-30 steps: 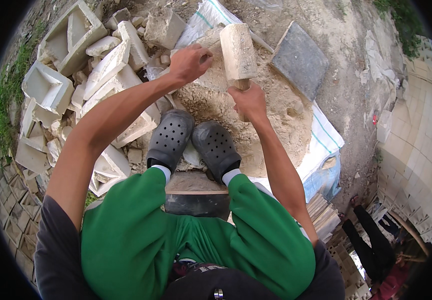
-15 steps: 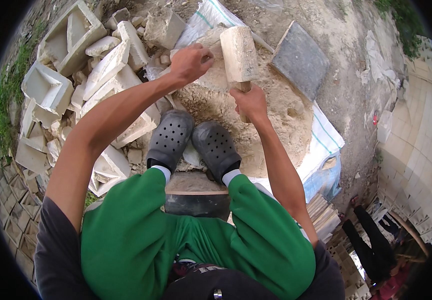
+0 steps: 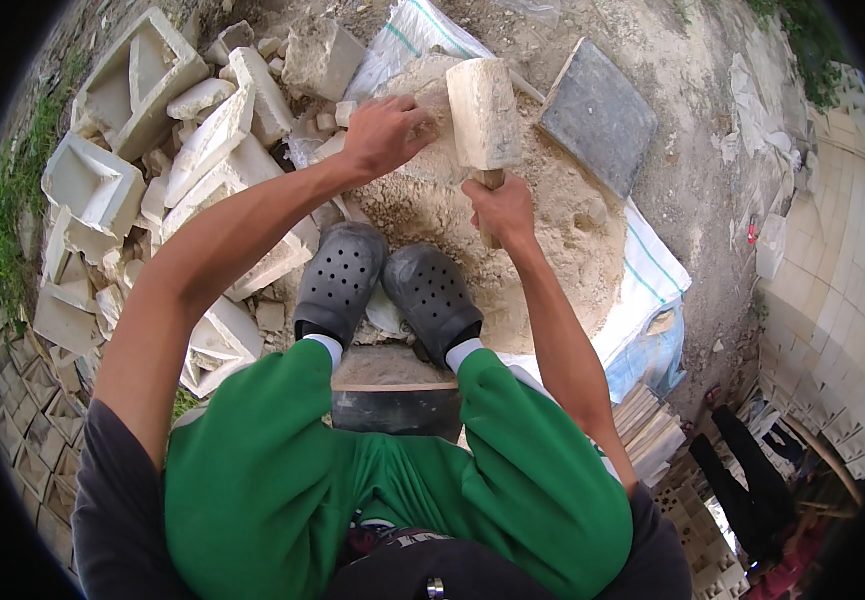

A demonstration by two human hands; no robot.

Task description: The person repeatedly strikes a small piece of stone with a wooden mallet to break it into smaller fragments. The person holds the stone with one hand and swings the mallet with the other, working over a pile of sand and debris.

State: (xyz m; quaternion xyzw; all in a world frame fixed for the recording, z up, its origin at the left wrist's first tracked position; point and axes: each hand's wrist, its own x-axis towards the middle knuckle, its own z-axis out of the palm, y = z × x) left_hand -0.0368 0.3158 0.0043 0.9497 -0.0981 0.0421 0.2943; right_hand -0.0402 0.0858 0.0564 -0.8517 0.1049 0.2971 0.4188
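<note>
In my right hand (image 3: pixel 502 208) is the short wooden handle of a mallet (image 3: pixel 484 112); my fingers wrap round it. Its thick, pale, dusty head points away from me, over a heap of beige crushed material (image 3: pixel 562 265). To its left, my left hand (image 3: pixel 387 137) hangs over the far left part of the heap, fingers loosely bent and apart, with nothing visible in them. Their tips are partly hidden. Under the heap lies a white woven sheet (image 3: pixel 652 262) with blue-green stripes.
Broken white moulded blocks (image 3: pixel 217 135) pile up on the left. A dark grey slab (image 3: pixel 599 118) lies beyond the heap on the right. My grey clogs (image 3: pixel 340 275) stand at the heap's near edge. Another person's dark-trousered legs (image 3: pixel 742 470) show at lower right.
My left hand has shifted slightly nearer and its fingers have loosened a little. The mallet's head has dipped slightly, staying in my right hand.
</note>
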